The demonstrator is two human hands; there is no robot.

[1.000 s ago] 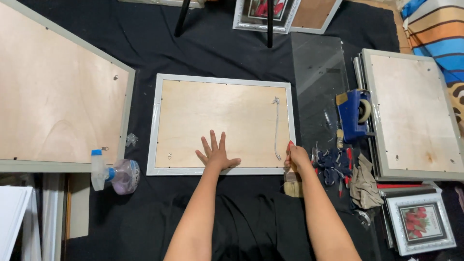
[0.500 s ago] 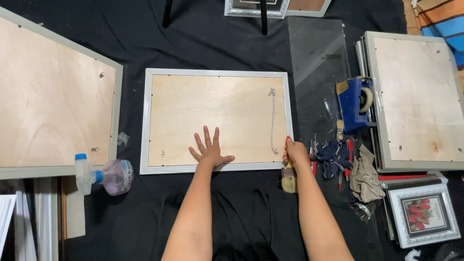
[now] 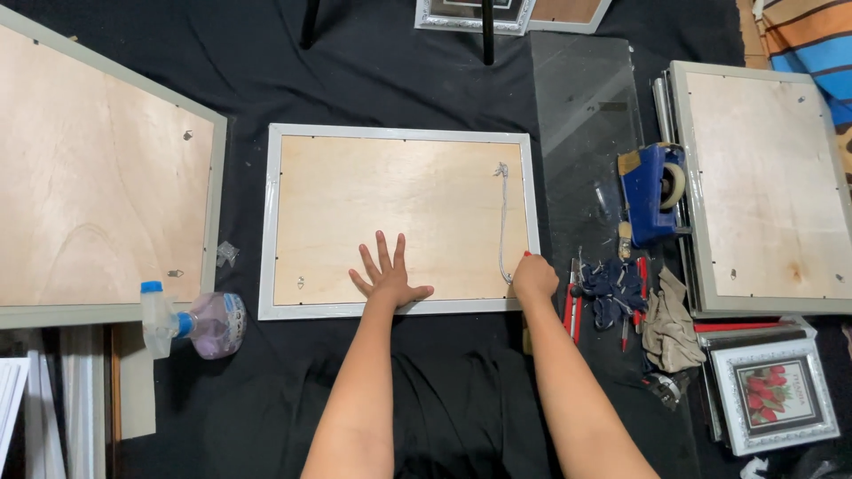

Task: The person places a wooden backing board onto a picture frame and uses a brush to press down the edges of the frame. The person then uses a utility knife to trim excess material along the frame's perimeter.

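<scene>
Both my hands have stayed put. Left hand [image 3: 388, 278] lies flat and open on the frame [image 3: 399, 222] back, mid-cloth; right hand [image 3: 535, 277], closed, grips its near-right corner. Hanging cord [image 3: 503, 222] is fitted.

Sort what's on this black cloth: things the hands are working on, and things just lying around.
In hand:
left hand flat on the frame back
right hand at the hanging cord

Lying about:
spray bottle
tape dispenser
rag
glass sheet
flower picture
</scene>
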